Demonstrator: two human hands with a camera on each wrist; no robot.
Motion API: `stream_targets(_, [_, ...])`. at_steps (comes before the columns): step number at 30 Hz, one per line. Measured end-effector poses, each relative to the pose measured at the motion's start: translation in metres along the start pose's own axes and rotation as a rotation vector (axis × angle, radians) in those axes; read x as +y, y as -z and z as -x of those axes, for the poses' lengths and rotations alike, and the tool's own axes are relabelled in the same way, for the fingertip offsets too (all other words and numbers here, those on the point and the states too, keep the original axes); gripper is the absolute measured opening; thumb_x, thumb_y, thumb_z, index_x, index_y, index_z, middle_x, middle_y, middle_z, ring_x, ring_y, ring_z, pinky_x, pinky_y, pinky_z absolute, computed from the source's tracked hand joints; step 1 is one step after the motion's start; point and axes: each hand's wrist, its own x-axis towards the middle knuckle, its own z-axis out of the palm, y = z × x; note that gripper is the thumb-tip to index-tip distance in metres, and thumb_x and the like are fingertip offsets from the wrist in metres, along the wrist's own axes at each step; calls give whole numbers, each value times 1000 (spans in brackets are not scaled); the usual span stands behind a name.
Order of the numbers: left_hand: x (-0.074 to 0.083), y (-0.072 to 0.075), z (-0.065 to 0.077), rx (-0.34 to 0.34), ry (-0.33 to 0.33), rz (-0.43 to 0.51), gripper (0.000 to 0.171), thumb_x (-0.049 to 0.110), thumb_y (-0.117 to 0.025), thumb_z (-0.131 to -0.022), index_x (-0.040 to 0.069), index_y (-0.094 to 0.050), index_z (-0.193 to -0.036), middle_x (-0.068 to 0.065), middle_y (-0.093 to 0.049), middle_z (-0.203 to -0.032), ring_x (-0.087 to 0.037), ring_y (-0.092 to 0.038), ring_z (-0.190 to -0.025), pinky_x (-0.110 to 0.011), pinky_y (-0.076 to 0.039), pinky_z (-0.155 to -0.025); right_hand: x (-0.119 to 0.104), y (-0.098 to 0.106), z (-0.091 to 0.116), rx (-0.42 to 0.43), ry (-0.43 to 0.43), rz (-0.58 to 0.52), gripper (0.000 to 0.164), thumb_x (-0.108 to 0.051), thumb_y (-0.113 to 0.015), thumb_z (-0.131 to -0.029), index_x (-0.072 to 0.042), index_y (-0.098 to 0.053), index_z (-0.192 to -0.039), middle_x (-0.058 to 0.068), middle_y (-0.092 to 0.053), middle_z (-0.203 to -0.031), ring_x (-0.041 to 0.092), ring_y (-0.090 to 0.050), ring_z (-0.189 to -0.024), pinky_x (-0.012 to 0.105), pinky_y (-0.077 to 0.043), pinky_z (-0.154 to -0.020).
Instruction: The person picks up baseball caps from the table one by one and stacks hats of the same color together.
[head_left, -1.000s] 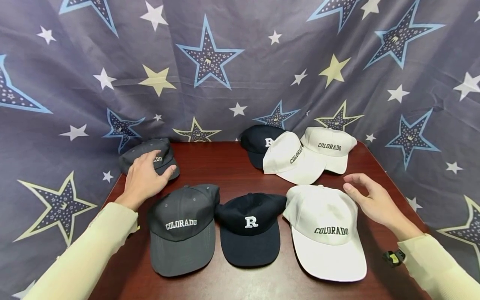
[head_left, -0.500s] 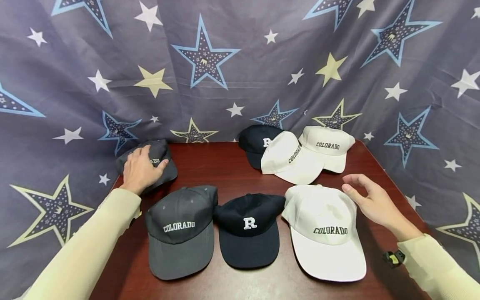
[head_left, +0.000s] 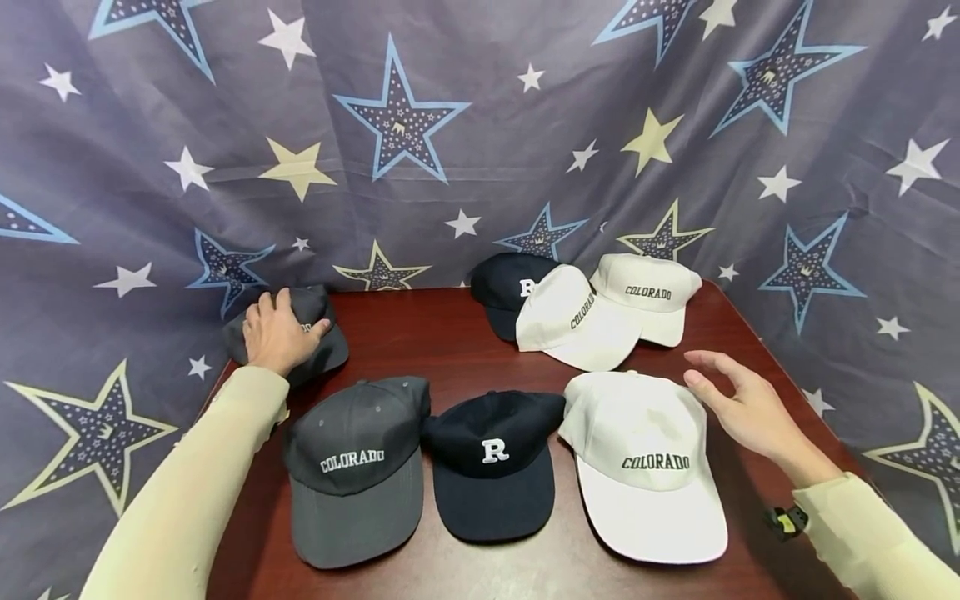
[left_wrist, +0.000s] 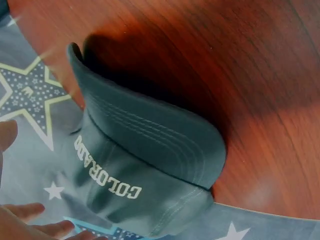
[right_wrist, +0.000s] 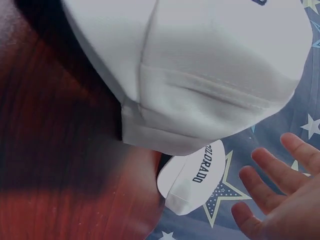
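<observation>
My left hand (head_left: 277, 333) is over a dark grey cap (head_left: 328, 354) at the table's back left corner, covering part of its lettering in the head view. In the left wrist view, that cap's brim and COLORADO lettering show plainly, with spread fingers (left_wrist: 52, 227) beside the crown. My right hand (head_left: 750, 408) hovers at the right side of the front white COLORADO cap (head_left: 645, 467), fingers apart and holding nothing. Left of that cap lie a navy cap (head_left: 495, 500) with a white R and a second grey COLORADO cap (head_left: 356, 508), brims toward me.
At the back right, a tilted white cap (head_left: 558, 312) overlaps a navy R cap (head_left: 495, 292) and another white COLORADO cap (head_left: 647, 292). The dark red table (head_left: 408, 333) meets a star-patterned cloth (head_left: 450, 50) behind and at both sides.
My left hand has moved a little left and back over the rear grey cap. The right hand keeps its place, and the head view has shifted slightly.
</observation>
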Motion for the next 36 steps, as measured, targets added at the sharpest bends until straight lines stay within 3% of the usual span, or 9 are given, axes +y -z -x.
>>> stream_targets(5, [-8,-6,-3,-9,22,-20,96,44,-71,-92,-8,-22,-156,-40,-19,-154,-63,-16,-140,-75,-15,-112,2,-1,4,30,16,7,46,-36,-60,-104,-10,-57,-143,21,-60,-138,42,-51,-129,62,-42,-93])
stream_targets(12, [-15,-2,-14,-52,49,-58,105,48,-72,-90,-7,-14,-158,-40,-6,-159,-66,-2,-144,-81,-10,-108,2,0,7,49,19,1,44,-35,-62,-104,-12,-59,-142,19,-61,-136,38,-51,-129,59,-41,-95])
stream_targets(20, [-24,7,-28,-142,92,-24,113,47,-74,-87,-2,-4,-161,-40,0,-160,-65,5,-145,-87,-6,-102,2,0,7,47,8,14,45,-37,-61,-104,-13,-58,-142,17,-61,-138,37,-50,-130,57,-41,-95])
stream_targets(25, [-24,8,-32,-243,120,-14,117,52,-74,-86,0,-1,-162,-41,-3,-158,-65,7,-145,-89,-5,-101,3,-3,8,39,10,9,45,-36,-62,-104,-13,-59,-142,17,-61,-137,37,-51,-130,57,-41,-95])
stream_targets(29, [-22,4,-31,-280,113,-9,116,53,-74,-86,-1,-3,-162,-42,-13,-156,-65,1,-145,-88,-6,-102,5,-3,8,45,13,11,44,-37,-62,-104,-13,-59,-141,18,-61,-137,39,-51,-130,58,-41,-95])
stream_targets(36, [-24,-11,-24,-181,15,-45,106,54,-77,-86,-5,-25,-157,-40,-24,-151,-64,-20,-136,-81,-28,-100,6,-2,8,50,9,8,44,-35,-62,-103,-13,-59,-142,18,-60,-138,38,-51,-130,58,-41,-95])
